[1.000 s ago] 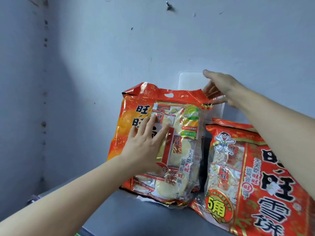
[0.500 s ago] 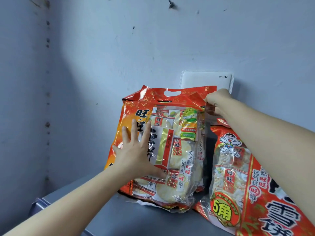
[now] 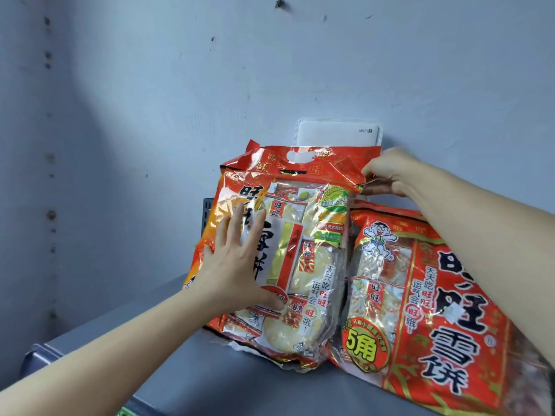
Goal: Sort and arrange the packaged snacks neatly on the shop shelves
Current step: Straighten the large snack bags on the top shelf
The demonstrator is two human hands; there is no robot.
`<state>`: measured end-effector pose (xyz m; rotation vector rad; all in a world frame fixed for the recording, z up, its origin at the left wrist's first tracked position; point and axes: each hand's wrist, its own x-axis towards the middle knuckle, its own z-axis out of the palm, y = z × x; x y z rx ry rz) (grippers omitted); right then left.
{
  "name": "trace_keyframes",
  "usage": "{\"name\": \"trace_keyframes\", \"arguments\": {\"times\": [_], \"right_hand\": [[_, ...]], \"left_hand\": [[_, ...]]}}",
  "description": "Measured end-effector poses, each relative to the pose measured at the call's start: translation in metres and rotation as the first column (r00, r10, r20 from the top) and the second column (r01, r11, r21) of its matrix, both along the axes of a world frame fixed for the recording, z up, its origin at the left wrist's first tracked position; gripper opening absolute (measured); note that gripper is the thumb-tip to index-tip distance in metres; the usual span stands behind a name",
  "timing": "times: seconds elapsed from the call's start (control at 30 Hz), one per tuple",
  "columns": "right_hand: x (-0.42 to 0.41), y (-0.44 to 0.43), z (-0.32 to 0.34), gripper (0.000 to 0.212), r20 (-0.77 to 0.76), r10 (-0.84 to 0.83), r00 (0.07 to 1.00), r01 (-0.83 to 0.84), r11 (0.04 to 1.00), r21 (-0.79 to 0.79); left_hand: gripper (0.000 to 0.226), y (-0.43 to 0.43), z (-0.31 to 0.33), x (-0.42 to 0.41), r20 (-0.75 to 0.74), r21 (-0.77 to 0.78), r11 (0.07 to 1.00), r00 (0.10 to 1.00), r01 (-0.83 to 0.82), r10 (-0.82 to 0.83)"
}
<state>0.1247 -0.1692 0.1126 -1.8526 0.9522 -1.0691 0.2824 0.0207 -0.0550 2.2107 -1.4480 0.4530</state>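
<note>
a: where's the pack sitting right now?

b: the tall red-and-orange glossy plastic snack bag [image 3: 303,265] stands upright towards the back of the flat grey metal shelf [image 3: 210,376]. you can see wrapped round crackers through its clear window. its top flap, the one with the cut-out handle, overlaps the lower edge of a white rectangular plastic router [image 3: 336,135] on the pale blue-grey wall [image 3: 150,115].

a: and the hands?

b: the left hand [image 3: 237,265] lies flat on the front of the bag with its fingers straight and spread, pressing on the left half of the print. it grasps nothing. the right hand [image 3: 387,174] is at the flap's top right corner, fingers curled, pinching the crinkled edge.

a: anything next to it?

b: a second snack bag [image 3: 444,310], red plastic with big black characters and a round yellow sticker, is just to the right and leaning back at a tilt. i can't tell from here whether the two bags touch. the right forearm crosses above it. high on the wall there's a small dark screw [image 3: 279,2].
</note>
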Motion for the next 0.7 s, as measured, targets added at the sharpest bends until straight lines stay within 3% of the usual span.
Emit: {"name": "trace_keyframes", "arguments": {"times": [0.13, 0.37, 0.47, 0.53, 0.7], "right_hand": [[0.003, -0.004, -0.005, 0.035, 0.029, -0.002, 1.000, 0.002, 1.000, -0.011], [-0.014, 0.014, -0.011, 0.010, -0.068, 0.024, 0.997, -0.029, 0.997, -0.072], [-0.031, 0.015, -0.019, 0.039, -0.186, -0.077, 0.980, 0.019, 0.956, -0.293], [-0.049, 0.021, -0.022, 0.044, -0.231, -0.177, 0.957, 0.054, 0.889, -0.455], [-0.099, 0.044, -0.029, 0.024, -0.297, -0.256, 0.920, 0.002, 0.761, -0.649]], "left_hand": [[0.140, 0.001, -0.007, -0.005, 0.106, 0.032, 0.998, 0.994, -0.045, 0.041], [0.134, 0.000, -0.005, -0.012, 0.127, 0.079, 0.990, 0.986, -0.118, 0.108], [0.134, 0.001, -0.002, -0.021, 0.125, 0.099, 0.983, 0.982, -0.154, 0.141], [0.132, 0.001, 0.003, -0.031, 0.115, 0.114, 0.980, 0.982, -0.160, 0.147], [0.101, -0.012, 0.017, -0.076, 0.099, 0.019, 0.998, 0.993, -0.059, 0.057]]}}
